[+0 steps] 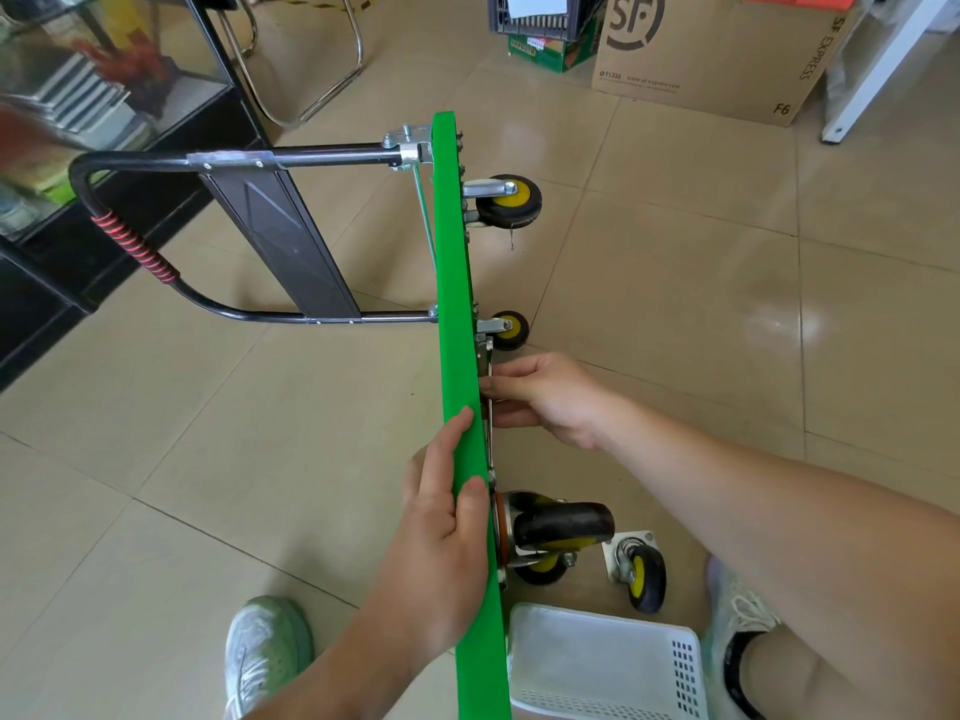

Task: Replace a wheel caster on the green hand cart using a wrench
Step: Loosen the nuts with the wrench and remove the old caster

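— With right hand (550, 397) pinched round the wrench (488, 363), seat the head squarely under the green hand cart (454, 283) before turning.
— And the left hand (447, 522)?
— Leave clamped over the deck edge, steadying the cart, tipped on edge on the floor (208, 459). Turn in short strokes.

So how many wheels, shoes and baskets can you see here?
Caster wheels: 5 (4 on the green hand cart, 1 loose on the floor)
Shoes: 2
White basket: 1
Total: 8
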`<state>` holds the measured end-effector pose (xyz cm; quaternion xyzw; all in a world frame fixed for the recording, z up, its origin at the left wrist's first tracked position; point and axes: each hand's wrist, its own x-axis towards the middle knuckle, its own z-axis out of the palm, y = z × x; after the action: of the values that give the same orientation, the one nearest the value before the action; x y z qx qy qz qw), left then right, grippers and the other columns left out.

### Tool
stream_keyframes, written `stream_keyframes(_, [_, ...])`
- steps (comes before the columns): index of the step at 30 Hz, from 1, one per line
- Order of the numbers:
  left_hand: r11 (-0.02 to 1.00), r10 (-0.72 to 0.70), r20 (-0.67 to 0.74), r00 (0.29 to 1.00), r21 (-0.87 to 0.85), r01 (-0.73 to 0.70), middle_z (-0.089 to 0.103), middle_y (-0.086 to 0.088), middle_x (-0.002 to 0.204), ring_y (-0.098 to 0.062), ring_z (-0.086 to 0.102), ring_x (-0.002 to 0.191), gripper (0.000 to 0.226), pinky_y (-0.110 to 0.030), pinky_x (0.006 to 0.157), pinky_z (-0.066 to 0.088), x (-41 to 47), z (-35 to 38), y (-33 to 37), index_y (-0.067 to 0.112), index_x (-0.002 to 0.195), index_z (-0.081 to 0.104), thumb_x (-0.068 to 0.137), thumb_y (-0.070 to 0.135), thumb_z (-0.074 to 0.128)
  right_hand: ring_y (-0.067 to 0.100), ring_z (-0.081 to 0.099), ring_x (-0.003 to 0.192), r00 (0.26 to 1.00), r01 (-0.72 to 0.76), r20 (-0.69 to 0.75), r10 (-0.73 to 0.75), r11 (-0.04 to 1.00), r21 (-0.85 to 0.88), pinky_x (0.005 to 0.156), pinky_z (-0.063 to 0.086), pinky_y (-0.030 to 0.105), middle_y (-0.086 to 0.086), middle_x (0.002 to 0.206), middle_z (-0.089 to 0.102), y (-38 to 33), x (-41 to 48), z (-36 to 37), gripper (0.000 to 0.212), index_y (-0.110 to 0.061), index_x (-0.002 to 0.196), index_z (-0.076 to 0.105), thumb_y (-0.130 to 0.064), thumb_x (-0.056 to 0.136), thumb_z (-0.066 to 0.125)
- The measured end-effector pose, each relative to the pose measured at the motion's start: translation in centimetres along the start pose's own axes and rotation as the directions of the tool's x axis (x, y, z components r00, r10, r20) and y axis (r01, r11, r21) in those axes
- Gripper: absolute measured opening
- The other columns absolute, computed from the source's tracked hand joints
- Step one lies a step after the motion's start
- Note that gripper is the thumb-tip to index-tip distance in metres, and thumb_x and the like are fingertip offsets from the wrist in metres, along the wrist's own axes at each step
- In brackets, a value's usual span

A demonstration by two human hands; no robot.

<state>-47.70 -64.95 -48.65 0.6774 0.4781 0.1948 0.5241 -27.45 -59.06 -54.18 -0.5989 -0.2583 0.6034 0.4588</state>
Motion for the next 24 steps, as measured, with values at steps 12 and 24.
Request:
stream_keyframes(12, [1.000, 0.005, -0.006, 1.000, 0.002, -0.005, 0.034, 0.018, 0.145, 0.037, 0.030, 0.115, 0.051, 0.012, 0.091, 0.018, 0.0, 0.2, 0.0, 0.049, 0.149, 0.025, 0.110, 0.019, 0.036, 0.023, 0.074, 0.095, 0.991, 0.133, -0.001, -0.134, 0.990, -0.051, 0.089, 0.059, 0.036, 0.008, 0.098, 0.078, -1.6, -5.1, 0.8, 0.018, -0.011, 0.094, 0.078, 0.001, 0.081, 0.078])
stream_keyframes(24, [1.000, 0.024, -0.034, 0.999, 0.020, -0.023, 0.037, 0.016, 0.147, 0.021, 0.038, 0.119, 0.050, -0.008, 0.108, 0.021, -0.2, 0.4, 0.3, 0.057, 0.142, 0.026, 0.109, 0.020, 0.037, 0.013, 0.074, 0.095, 0.948, 0.295, -0.109, -0.298, 0.955, -0.044, 0.086, 0.058, 0.025, 0.001, 0.097, 0.079, -1.1, -9.4, 0.4, 0.022, -0.013, 0.094, 0.077, 0.004, 0.081, 0.077])
